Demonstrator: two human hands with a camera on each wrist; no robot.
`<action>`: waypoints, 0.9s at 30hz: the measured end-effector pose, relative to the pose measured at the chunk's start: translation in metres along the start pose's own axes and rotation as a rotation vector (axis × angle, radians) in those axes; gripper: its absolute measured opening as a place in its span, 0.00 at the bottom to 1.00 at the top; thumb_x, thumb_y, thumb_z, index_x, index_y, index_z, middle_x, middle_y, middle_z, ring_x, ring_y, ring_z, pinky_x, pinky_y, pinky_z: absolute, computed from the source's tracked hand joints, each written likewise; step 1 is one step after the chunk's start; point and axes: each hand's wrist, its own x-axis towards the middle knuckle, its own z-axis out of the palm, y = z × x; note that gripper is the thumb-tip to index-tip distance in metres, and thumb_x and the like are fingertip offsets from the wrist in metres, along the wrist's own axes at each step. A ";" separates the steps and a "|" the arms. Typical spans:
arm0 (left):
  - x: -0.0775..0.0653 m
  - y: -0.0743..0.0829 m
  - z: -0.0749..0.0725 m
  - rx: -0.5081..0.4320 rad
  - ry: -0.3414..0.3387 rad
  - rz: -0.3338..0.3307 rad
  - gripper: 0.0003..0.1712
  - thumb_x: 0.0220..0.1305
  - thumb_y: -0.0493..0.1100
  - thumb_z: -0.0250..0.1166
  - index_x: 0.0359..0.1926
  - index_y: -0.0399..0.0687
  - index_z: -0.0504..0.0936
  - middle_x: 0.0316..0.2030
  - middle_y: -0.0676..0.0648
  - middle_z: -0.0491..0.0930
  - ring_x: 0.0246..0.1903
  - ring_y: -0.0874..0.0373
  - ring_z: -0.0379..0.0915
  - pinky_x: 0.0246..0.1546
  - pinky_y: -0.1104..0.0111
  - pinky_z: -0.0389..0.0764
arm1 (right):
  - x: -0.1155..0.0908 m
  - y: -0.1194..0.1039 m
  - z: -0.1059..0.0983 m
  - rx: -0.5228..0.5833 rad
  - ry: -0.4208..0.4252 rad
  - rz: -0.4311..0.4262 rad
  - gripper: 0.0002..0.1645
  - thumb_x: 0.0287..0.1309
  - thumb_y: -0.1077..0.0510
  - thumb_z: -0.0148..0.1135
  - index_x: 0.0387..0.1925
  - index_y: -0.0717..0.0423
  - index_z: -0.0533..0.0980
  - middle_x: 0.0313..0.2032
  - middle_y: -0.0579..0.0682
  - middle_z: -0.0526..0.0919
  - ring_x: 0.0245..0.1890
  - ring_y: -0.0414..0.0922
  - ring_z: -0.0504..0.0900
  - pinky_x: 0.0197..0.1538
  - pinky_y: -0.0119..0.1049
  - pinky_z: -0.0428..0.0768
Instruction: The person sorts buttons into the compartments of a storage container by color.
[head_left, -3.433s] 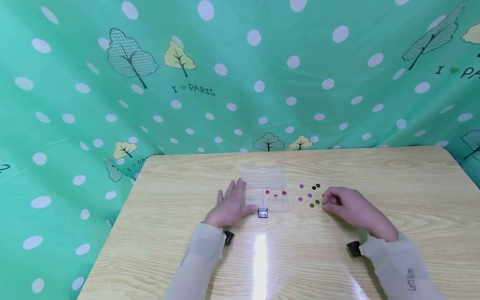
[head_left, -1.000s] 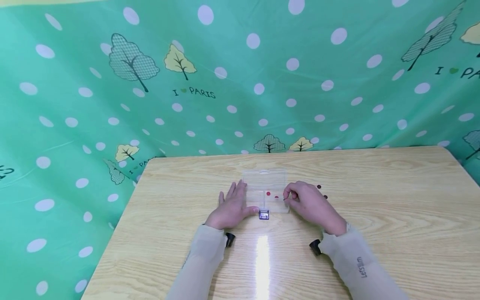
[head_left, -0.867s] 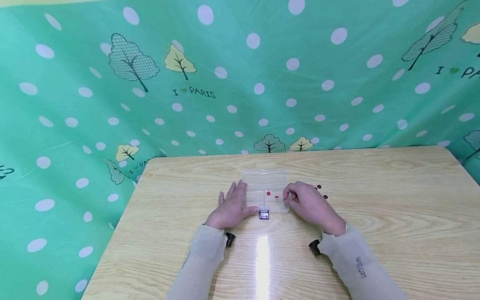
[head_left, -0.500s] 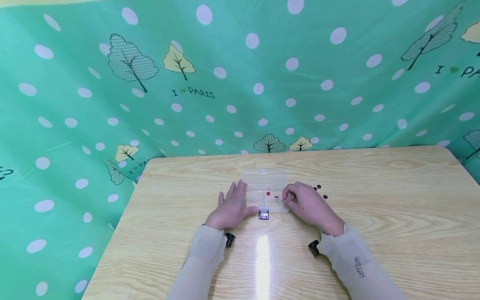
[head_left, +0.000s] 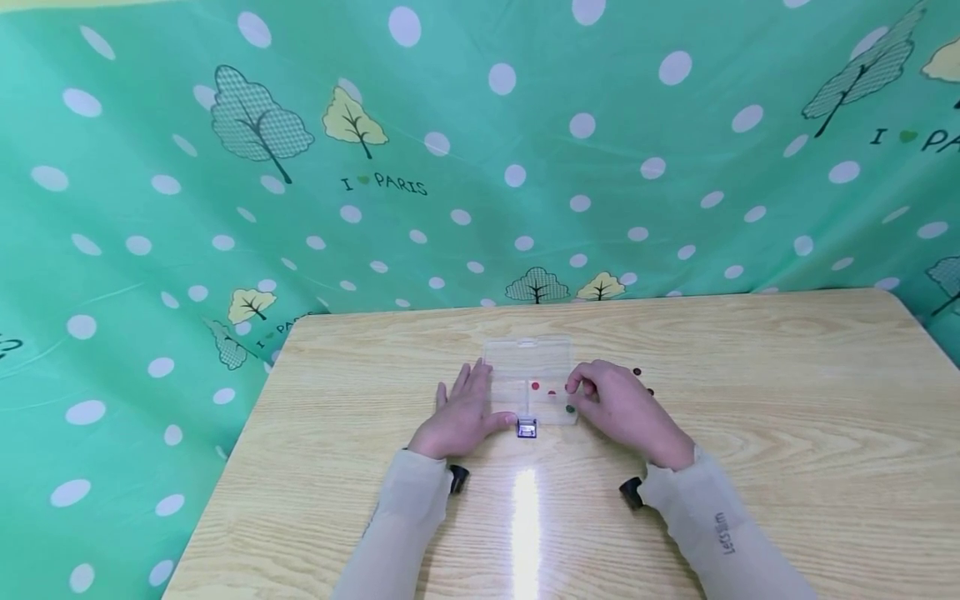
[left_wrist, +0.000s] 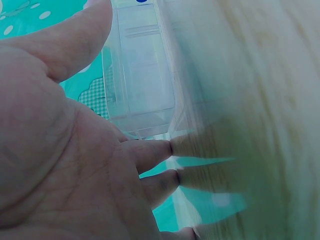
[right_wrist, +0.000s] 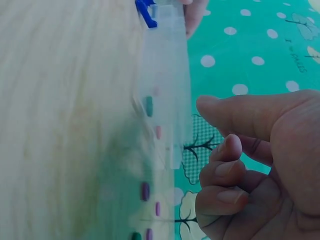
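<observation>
A clear plastic box lies on the table with its transparent lid folded back behind it. My left hand rests at the box's left side, fingers spread, thumb along the front edge beside the blue-purple latch. Over the box's right edge is my right hand, thumb and forefinger slightly parted, the other fingers loosely curled, nothing visible between the tips. A small green disc lies in the right compartment below those fingertips. Red discs are in the same compartment, one partly covered by the forefinger.
Dark discs lie on the wooden table beyond the right hand. Purple discs and another green disc show beside the box in the right wrist view. A green patterned curtain hangs behind the table.
My right hand went left from the loose discs to the box, pinching a dark-looking disc. Its fingertips have since parted, and a green disc now lies in the right compartment. My left hand stayed put.
</observation>
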 end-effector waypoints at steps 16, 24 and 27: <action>0.002 -0.002 0.001 -0.015 -0.004 0.000 0.53 0.70 0.62 0.59 0.79 0.37 0.44 0.80 0.41 0.35 0.78 0.43 0.25 0.72 0.39 0.29 | -0.004 0.012 -0.019 0.020 0.023 0.025 0.02 0.65 0.62 0.63 0.36 0.58 0.79 0.26 0.47 0.71 0.27 0.44 0.67 0.33 0.38 0.69; 0.001 -0.002 0.001 -0.019 -0.008 -0.001 0.54 0.70 0.62 0.59 0.79 0.37 0.44 0.80 0.42 0.35 0.78 0.44 0.24 0.72 0.39 0.28 | -0.007 0.017 -0.029 0.064 0.007 0.091 0.03 0.64 0.62 0.64 0.35 0.56 0.78 0.26 0.48 0.71 0.25 0.44 0.69 0.30 0.35 0.69; 0.002 -0.003 0.001 -0.016 -0.009 -0.002 0.53 0.70 0.62 0.59 0.79 0.37 0.44 0.80 0.42 0.35 0.78 0.44 0.24 0.72 0.40 0.28 | -0.008 0.019 -0.033 0.073 0.001 0.094 0.02 0.65 0.62 0.63 0.35 0.56 0.78 0.26 0.48 0.71 0.24 0.44 0.69 0.28 0.34 0.69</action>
